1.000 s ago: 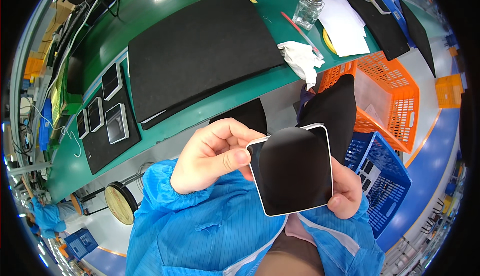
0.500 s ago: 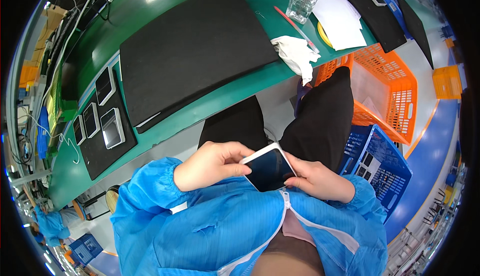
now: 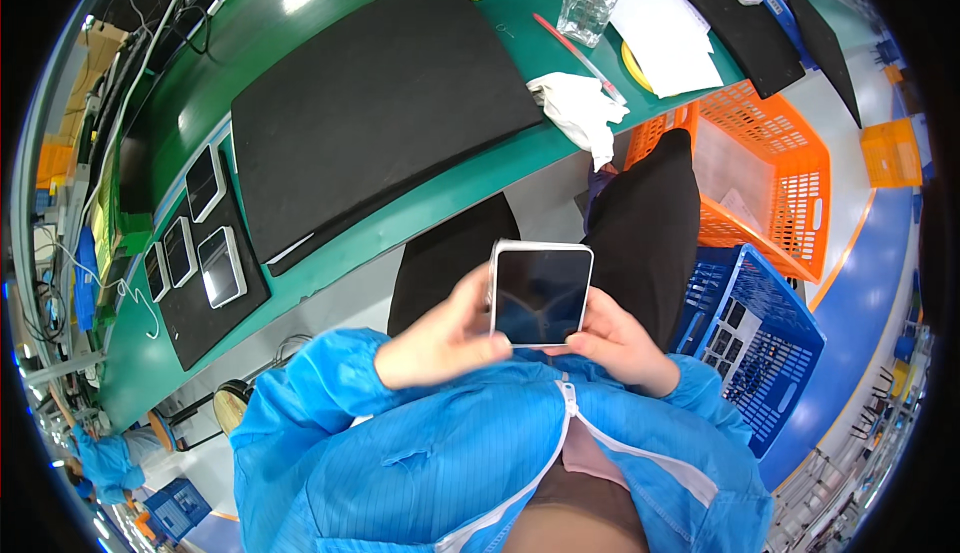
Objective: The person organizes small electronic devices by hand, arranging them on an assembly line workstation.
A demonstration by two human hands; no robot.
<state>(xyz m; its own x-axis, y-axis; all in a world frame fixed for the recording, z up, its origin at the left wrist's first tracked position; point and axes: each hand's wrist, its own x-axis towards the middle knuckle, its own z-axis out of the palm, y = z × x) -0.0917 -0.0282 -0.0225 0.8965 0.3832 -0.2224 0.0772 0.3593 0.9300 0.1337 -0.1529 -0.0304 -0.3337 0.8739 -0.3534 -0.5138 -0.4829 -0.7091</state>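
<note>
Between my two hands, above my lap, is a flat device with a dark glossy screen and a white frame [image 3: 543,295]. Its screen faces up toward me. My left hand [image 3: 448,331] grips the lower left side, thumb along the near corner, slightly blurred. At the lower right corner, my right hand [image 3: 617,341] is closed on the device with its thumb on the front edge. The fingers beneath it are hidden. Several similar white-framed devices [image 3: 221,266] lie on a black mat [image 3: 187,328] at the left of the green bench.
A large black pad [image 3: 380,103] covers much of the green bench [image 3: 400,215]. Toward the right lie a white cloth [image 3: 580,113], a red pen [image 3: 578,57], a glass jar [image 3: 588,5] and papers [image 3: 665,33]. An orange crate [image 3: 805,203] and a blue crate [image 3: 790,373] stand beside my legs.
The device has been turned from a slanted position to nearly upright in the view and raised farther from my body. Both hands moved with it and still hold it.
</note>
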